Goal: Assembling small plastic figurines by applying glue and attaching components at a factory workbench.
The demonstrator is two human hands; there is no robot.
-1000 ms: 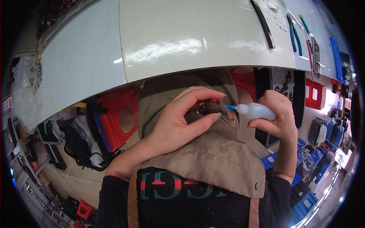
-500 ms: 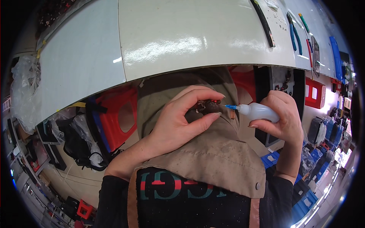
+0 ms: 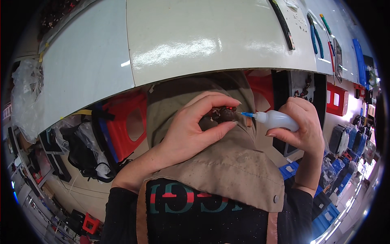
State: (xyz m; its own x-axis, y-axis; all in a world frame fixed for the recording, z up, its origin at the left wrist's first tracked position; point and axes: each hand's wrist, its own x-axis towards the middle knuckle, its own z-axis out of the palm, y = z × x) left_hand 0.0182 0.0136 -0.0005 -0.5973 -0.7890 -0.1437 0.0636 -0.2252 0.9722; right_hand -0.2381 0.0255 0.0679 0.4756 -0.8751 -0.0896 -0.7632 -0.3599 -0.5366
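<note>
While right hand [image 3: 300,122] grips bottle [image 3: 279,120], glossy worktop [image 3: 195,28], blue bins [image 3: 327,221]

Glossy pale workbench [image 3: 174,28] at twelve o'clock, on it slim black tool [image 3: 282,23] at one, blue-handled pliers [image 3: 313,37] at two

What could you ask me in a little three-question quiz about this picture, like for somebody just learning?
1. Which hand holds the squeeze bottle?
2. True or false: the left hand holds a dark brown piece between thumb and fingers.
3. Pick one: what colour is the bottle's plastic tip?
A) red
B) blue
C) yellow

Key:
1. The right hand.
2. True.
3. B.
</note>
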